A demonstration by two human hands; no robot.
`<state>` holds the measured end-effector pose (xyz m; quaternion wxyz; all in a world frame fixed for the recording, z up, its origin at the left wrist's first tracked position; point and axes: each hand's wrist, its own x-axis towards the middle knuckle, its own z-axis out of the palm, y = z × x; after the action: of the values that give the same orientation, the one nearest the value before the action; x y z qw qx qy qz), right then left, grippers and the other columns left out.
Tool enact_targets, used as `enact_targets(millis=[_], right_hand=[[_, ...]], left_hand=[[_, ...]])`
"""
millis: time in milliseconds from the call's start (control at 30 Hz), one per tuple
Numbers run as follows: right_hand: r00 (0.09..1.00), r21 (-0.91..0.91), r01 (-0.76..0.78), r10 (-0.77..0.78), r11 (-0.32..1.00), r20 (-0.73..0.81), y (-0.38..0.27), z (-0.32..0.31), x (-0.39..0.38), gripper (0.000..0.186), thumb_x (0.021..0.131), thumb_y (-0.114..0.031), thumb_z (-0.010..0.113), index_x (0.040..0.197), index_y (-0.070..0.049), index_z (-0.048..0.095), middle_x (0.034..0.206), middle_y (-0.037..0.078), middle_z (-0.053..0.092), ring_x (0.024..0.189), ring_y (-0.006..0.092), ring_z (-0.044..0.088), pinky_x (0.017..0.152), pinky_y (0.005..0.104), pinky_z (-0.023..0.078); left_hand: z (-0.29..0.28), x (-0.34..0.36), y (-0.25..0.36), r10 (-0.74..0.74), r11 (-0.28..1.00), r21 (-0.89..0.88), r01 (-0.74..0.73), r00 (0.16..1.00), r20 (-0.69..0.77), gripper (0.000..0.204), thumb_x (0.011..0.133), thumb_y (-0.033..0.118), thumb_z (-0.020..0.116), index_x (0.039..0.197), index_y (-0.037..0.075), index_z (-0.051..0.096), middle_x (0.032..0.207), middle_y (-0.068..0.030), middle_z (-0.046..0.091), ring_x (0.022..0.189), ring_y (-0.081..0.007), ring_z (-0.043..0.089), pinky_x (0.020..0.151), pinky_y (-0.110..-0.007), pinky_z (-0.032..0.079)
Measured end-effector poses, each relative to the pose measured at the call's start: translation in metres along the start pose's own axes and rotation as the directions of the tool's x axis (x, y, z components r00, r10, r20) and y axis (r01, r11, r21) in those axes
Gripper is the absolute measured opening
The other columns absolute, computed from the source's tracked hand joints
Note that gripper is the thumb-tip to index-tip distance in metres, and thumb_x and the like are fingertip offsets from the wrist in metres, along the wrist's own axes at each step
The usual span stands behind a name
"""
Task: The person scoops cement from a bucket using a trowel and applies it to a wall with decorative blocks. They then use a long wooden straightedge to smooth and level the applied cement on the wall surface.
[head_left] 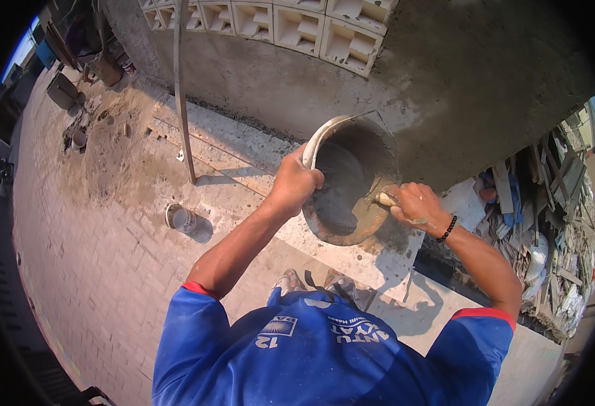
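Since the big bucket (321,135) is tipped with its mouth towards the worker, over the pale ledge (243,152) at the foot of the wall, I'd say working the grey mix (338,169) goes best with the rim held steady and the scraping done by the other arm. The left hand (296,181) is closed round the rim at its left side; the right hand (420,205) has its fingers wrapped snugly about the handle of a trowel (386,198), though the blade is so smeared that I can't make out its shape. Better, to my mind, to run its edge close along the inside wall, reach the bottom and fold the mix inward, wrist loose, so nothing dry stays in the corner. Counting down by size from where I stand: one rendered wall (473,95), one upright pole (182,101), one big bucket, one small white tub (181,218) off to the left, one trowel and one black beaded bracelet (447,229).
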<state>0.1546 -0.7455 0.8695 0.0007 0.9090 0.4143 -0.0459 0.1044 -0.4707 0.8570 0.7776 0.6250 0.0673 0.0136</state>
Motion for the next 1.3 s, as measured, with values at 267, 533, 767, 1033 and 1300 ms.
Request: enact_targets(millis=[267,533,767,1033,1300], right_hand=[[0.992,0.449,-0.028,0.080,0.893,-0.098,0.025,0.049,-0.012,0.044,0.075,-0.021,0.066,0.116,-0.004,0.064,0.100,0.021,0.067,0.089,0.0383,0.065,0.081,0.0421,0.051],[0.989,0.377,0.019,0.038,0.926,-0.143,0.094,-0.035,-0.007,0.045,0.077,-0.022,0.067,0.117,-0.002,0.062,0.103,0.020,0.067,0.094,0.0361,0.065,0.081,0.0397,0.052],[0.966,0.197,0.049,0.004,0.979,-0.260,0.139,-0.167,-0.010,0.040,0.075,-0.028,0.071,0.104,-0.002,0.063,0.095,0.019,0.066,0.087,0.0363,0.064,0.078,0.0417,0.049],[0.896,0.160,-0.034,0.101,0.986,-0.432,0.140,-0.366,-0.026,0.037,0.069,-0.026,0.074,0.095,0.000,0.067,0.071,0.010,0.064,0.069,0.0206,0.063,0.063,0.0347,0.048],[0.713,0.183,0.477,-0.257,0.860,-0.652,0.192,-0.525,-0.021,0.046,0.079,-0.035,0.073,0.103,0.004,0.068,0.068,0.007,0.062,0.058,0.0105,0.060,0.051,0.0234,0.049]], left_hand=[[0.021,0.009,-0.012,-0.098,0.994,0.034,0.100,0.992,-0.074,0.063,0.067,-0.015,0.049,0.129,0.000,0.053,0.094,-0.0070,0.059,0.079,-0.0140,0.054,0.069,-0.026,0.047],[0.042,0.041,-0.012,-0.027,0.996,-0.086,0.015,0.990,-0.138,0.066,0.062,-0.013,0.049,0.127,-0.002,0.052,0.107,-0.0118,0.062,0.092,-0.0210,0.059,0.080,-0.030,0.049],[0.054,0.064,-0.012,0.009,0.997,-0.069,-0.027,0.970,-0.244,0.066,0.059,-0.015,0.050,0.122,0.000,0.055,0.103,-0.0100,0.062,0.089,-0.0227,0.060,0.075,-0.032,0.051],[0.072,0.061,-0.022,0.018,0.998,-0.052,-0.040,0.933,-0.358,0.056,0.063,-0.015,0.052,0.117,0.001,0.057,0.081,-0.0066,0.059,0.055,-0.0156,0.051,0.044,-0.029,0.040],[0.086,0.028,-0.024,0.022,0.993,-0.087,-0.075,0.866,-0.500,0.064,0.060,-0.018,0.049,0.122,-0.001,0.055,0.100,-0.0100,0.064,0.083,-0.0200,0.061,0.064,-0.028,0.050]])
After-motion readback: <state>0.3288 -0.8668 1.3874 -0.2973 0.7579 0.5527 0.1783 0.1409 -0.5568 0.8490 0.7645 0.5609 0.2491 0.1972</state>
